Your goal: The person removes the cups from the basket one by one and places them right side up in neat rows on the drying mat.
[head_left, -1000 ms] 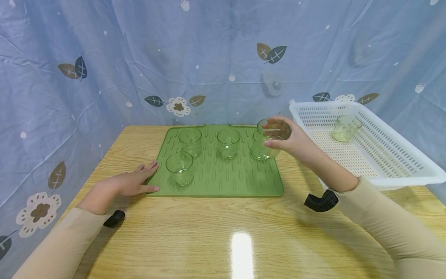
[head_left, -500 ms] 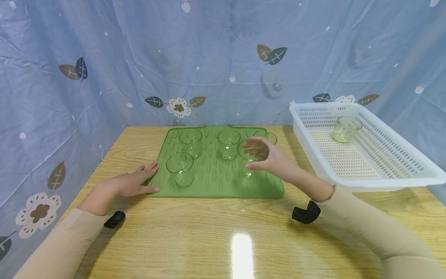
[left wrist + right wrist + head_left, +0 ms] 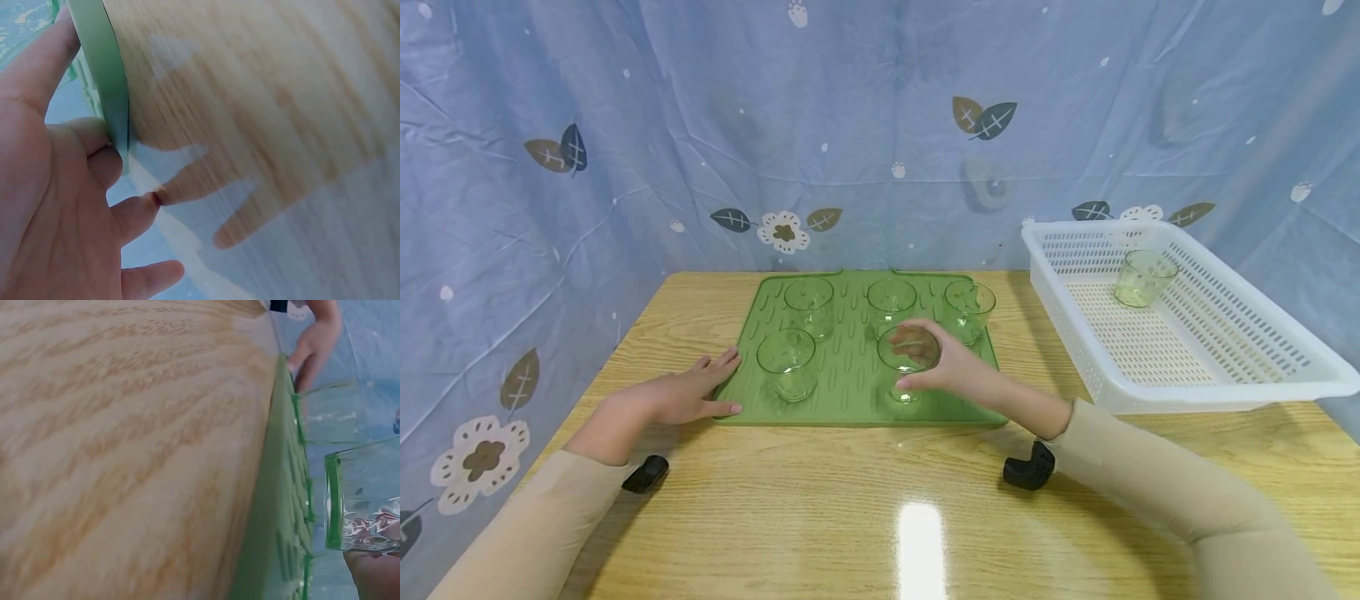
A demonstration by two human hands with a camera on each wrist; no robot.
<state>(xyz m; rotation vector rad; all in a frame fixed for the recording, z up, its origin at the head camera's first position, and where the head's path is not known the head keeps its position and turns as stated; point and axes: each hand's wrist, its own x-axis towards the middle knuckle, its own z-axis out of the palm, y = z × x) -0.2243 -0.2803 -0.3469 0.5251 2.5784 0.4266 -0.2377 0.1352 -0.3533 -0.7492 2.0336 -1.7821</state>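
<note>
My right hand (image 3: 955, 367) grips a clear, green-tinted glass tumbler (image 3: 892, 373), thumb in front and fingers round its far side. The tumbler is upright over the front middle of a green ribbed drying mat (image 3: 850, 400). In the right wrist view, a gap shows between the held tumbler's base (image 3: 335, 503) and the mat (image 3: 265, 506). My left hand (image 3: 681, 394) lies with spread fingers at the mat's left edge; thumb and fingers touch the rim in the left wrist view. Beside it stands a front-left tumbler (image 3: 787, 367). Three more form the back row: left (image 3: 810, 312), middle (image 3: 887, 300) and right (image 3: 970, 312).
A white perforated plastic basket (image 3: 1112, 390) stands right of the mat, with one tumbler (image 3: 1142, 283) tilted inside. The wooden table (image 3: 775, 500) extends in front. A blue patterned curtain (image 3: 865, 125) hangs close behind and along the left side.
My right hand has carried the tumbler left and toward the front, from above the back-right tumbler to the front middle of the mat. My left hand has stayed put.
</note>
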